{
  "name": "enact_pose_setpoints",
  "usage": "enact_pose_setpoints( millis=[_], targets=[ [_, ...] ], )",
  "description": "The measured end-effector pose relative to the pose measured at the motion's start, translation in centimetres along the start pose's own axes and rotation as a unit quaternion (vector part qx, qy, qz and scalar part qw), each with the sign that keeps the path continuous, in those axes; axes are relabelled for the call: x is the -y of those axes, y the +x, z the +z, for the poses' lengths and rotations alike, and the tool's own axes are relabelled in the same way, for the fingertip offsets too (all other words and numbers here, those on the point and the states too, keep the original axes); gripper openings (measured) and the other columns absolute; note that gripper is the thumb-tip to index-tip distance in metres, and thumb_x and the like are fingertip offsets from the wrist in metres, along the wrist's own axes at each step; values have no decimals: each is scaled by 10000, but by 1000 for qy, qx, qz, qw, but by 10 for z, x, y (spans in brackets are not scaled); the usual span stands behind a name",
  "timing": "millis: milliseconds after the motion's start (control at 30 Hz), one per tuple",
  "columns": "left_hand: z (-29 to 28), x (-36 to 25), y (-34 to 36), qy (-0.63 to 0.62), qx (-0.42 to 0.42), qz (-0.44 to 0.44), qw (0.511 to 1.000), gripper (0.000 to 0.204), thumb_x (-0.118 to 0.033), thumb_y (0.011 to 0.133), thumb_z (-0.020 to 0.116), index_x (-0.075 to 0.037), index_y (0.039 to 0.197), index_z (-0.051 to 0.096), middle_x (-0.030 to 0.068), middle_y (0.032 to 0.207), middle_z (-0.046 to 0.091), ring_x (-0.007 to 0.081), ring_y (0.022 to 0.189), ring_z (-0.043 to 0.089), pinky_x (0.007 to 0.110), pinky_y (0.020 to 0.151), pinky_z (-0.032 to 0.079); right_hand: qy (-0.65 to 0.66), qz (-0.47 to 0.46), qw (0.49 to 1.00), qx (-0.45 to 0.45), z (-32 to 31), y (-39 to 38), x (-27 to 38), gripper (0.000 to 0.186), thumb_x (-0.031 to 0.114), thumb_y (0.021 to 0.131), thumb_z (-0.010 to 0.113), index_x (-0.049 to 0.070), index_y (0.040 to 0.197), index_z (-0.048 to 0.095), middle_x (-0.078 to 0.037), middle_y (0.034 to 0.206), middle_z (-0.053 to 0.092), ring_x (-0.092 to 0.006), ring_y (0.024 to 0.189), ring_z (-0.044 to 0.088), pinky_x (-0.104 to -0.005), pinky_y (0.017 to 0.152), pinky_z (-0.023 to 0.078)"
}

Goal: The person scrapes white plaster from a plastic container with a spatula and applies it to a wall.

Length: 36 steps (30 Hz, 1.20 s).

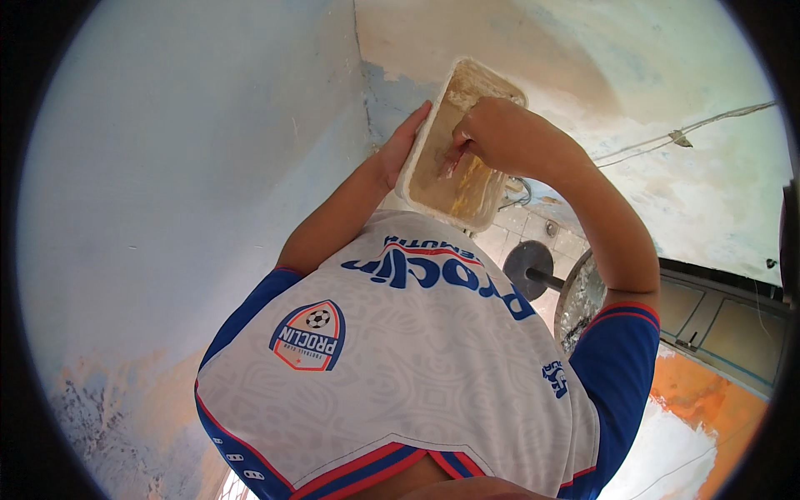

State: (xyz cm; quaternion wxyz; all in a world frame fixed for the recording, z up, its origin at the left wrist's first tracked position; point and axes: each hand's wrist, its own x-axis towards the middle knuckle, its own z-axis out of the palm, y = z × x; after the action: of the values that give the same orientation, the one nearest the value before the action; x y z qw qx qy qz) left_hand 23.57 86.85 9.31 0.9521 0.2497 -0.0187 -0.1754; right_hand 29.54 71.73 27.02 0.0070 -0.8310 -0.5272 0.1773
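The tub (460, 142) looks like thin matt plastic, off-white, its inside smeared with rough tan and yellowish paste. Just below the tub, the jersey (400, 367) is smooth synthetic cloth with a faint woven pattern and a slight sheen. The walls (192, 167) around the tub are chalky, matt, flaking plaster.
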Motion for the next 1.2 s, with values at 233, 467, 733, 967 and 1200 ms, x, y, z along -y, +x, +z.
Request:
enact_pose_setpoints(
  millis=[233,467,733,967,1200],
  targets=[
    [-1,8,6,7,-9,7,1000,671,-624,1060,343,-117,1458,530,108,1262,676,213,1149,652,381,1008,540,24,22,999,-19,-14,-2,0,145,78,893,676,76,974,797,-157,955,732,-340,945,702,-425,839,556],
    [-9,9,5,-32,59,-25,997,663,-606,1066,357,-106,1472,514,126,1339,646,235,1218,636,404,1062,513,-42,8,998,53,-9,-3,10,138,75,899,673,76,959,798,-160,942,735,-333,945,706,-422,809,560],
    [-3,8,0,-83,17,-64,994,600,-534,1094,307,-118,1489,482,105,1354,608,242,1218,625,408,1061,517,33,32,999,29,-36,-23,17,125,107,886,693,75,956,790,-149,952,727,-326,953,691,-414,837,541],
    [-35,13,10,-37,108,-41,993,675,-608,1061,377,-91,1473,513,112,1377,631,209,1209,643,381,1065,516,26,17,999,-24,-21,-7,2,135,123,908,673,85,969,788,-145,943,728,-339,944,684,-424,855,537],
    [-14,10,0,-63,28,-54,996,678,-620,1054,381,-97,1461,526,115,1346,645,221,1192,650,390,1055,525,-41,3,999,21,0,1,14,178,44,894,659,96,995,796,-168,942,732,-338,950,711,-439,827,562]
  ],
)
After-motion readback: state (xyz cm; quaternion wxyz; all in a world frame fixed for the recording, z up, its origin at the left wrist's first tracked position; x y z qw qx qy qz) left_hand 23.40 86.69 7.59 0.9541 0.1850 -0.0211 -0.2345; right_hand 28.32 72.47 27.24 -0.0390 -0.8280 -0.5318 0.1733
